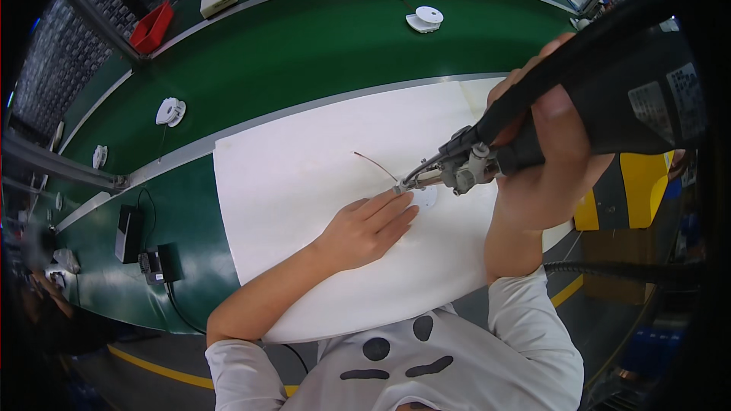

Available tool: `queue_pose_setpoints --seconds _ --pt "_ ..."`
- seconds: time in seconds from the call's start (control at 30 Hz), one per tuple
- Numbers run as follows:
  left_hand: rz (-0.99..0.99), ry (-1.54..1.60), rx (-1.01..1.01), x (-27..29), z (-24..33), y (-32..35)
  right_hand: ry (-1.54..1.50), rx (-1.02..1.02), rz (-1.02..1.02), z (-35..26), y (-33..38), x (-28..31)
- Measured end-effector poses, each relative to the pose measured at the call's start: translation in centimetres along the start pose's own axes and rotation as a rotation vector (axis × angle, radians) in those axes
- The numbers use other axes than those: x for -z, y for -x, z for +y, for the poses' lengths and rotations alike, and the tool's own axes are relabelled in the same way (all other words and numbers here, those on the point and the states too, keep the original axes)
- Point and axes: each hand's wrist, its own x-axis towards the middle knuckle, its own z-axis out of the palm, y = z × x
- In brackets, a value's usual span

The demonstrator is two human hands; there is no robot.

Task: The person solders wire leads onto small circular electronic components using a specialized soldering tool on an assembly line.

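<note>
My right hand [552,137] is wrapped round a bulky black handheld tool [617,99] with a metal fitting [468,171] at its front. The tool's thin metal tip points down-left and meets a small white round part [429,197] on the white sheet. My left hand [369,232] reaches in from the lower left, its fingers closed at that part's near-left edge and partly covering it. A thin reddish-brown wire [373,161] sticks out from the part toward the upper left. The exact contact under the tip is too small to make out.
The white sheet [304,160] covers the near work surface. Beyond a metal rail, a green belt [304,53] carries several white spool-like parts, one [425,19] at the far side. Black boxes with cables [129,234] stand at left. A yellow-and-black case [640,190] is at right.
</note>
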Motion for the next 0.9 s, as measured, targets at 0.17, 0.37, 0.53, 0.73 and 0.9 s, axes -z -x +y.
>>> queue_pose_setpoints --seconds 0.17,0.37,0.53,0.73,0.9 --pt "-0.006 -0.005 -0.004 0.0 0.0 0.1 -0.005 -0.035 -0.001 -0.2 0.1 -0.5" --pt "-0.012 -0.005 -0.005 0.2 0.0 0.1 0.281 0.228 0.004 1.4 0.7 -0.4" --pt "-0.012 -0.011 -0.013 0.0 -0.1 0.1 0.038 0.098 0.037 1.0 0.5 -1.2" --pt "-0.004 -0.027 -0.045 0.5 -0.2 0.0 -0.007 0.128 -0.097 1.8 0.4 -1.3" --pt "-0.108 -0.107 0.085 1.4 -1.6 -0.1 0.073 -0.144 0.163 -0.3 0.9 2.1"
